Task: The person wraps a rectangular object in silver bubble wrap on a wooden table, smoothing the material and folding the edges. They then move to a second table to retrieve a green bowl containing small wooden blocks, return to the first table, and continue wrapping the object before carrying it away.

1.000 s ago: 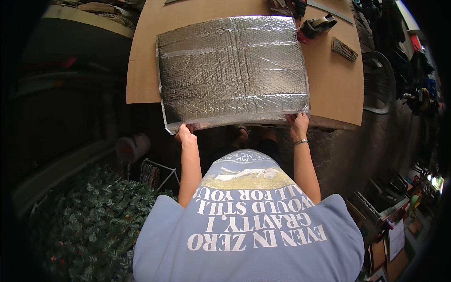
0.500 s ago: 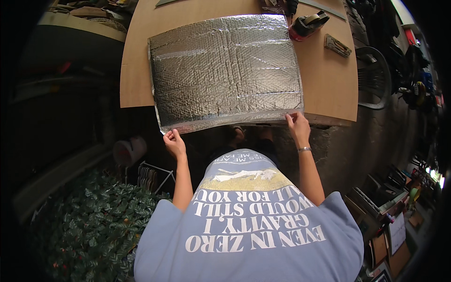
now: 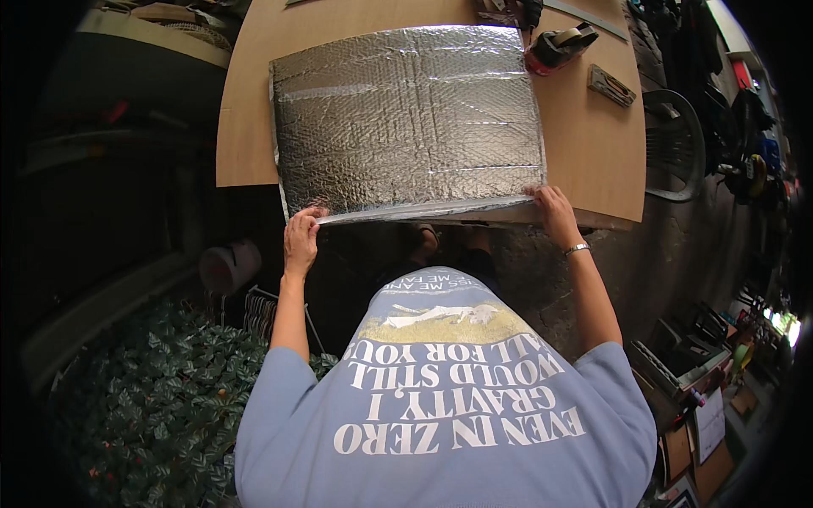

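A silver foil bubble sheet [image 3: 405,118] lies on the plywood tabletop [image 3: 593,144], with its front strip folded into a narrow band along the near edge. My left hand [image 3: 300,238] pinches that band at the sheet's front left corner, fingertips on the foil. At the front right corner, my right hand [image 3: 557,218], with a bracelet at the wrist, is closed on the same edge.
Right of the sheet sit a black-and-red tape dispenser [image 3: 552,52], a metal stapler-like tool [image 3: 610,85] and a flat metal strip [image 3: 586,19]. A chair [image 3: 690,144] stands beside the table, a bucket [image 3: 227,267] at lower left, leafy plants [image 3: 152,406] behind it.
The front strip of the foil is now folded over into a narrower band. My left hand has moved up and left, my right hand slightly right, both onto that fold.
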Motion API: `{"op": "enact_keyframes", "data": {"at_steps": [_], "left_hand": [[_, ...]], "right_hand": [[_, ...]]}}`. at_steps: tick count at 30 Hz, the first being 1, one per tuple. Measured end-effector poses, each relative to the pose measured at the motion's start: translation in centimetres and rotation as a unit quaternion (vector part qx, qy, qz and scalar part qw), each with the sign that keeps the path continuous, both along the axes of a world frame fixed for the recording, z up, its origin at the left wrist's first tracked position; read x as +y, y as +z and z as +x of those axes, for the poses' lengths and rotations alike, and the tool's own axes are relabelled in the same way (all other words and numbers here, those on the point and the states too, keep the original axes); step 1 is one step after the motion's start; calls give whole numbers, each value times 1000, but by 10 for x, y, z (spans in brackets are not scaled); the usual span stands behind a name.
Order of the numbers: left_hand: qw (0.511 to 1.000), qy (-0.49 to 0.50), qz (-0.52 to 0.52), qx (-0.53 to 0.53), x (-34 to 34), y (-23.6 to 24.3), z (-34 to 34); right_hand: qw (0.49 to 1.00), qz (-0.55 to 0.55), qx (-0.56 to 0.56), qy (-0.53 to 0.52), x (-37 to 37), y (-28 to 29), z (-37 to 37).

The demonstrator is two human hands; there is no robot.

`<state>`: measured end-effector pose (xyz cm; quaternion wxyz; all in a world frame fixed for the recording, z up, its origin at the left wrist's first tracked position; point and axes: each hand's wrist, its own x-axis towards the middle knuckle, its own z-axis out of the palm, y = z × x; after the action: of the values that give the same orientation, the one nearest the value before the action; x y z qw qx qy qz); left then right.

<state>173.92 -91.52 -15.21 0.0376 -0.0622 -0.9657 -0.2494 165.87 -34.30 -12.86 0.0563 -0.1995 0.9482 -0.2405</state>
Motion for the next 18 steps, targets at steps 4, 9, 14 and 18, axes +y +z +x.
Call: {"op": "enact_keyframes", "data": {"at_steps": [4,9,14,18], "left_hand": [[998,9,40,-44,-5,-3,-9],[998,14,-10,-55,-1,0,-12],[994,-108,-21,-25,82,14,-31],[982,-187,-22,-7,169,1,-37]], "right_hand": [[998,-43,-34,-33,4,-17,-6],[996,-68,-30,-46,6,-30,-7],[997,-51,-6,-64,5,-38,-3],[999,-1,26,-20,11,-41,3]]}}
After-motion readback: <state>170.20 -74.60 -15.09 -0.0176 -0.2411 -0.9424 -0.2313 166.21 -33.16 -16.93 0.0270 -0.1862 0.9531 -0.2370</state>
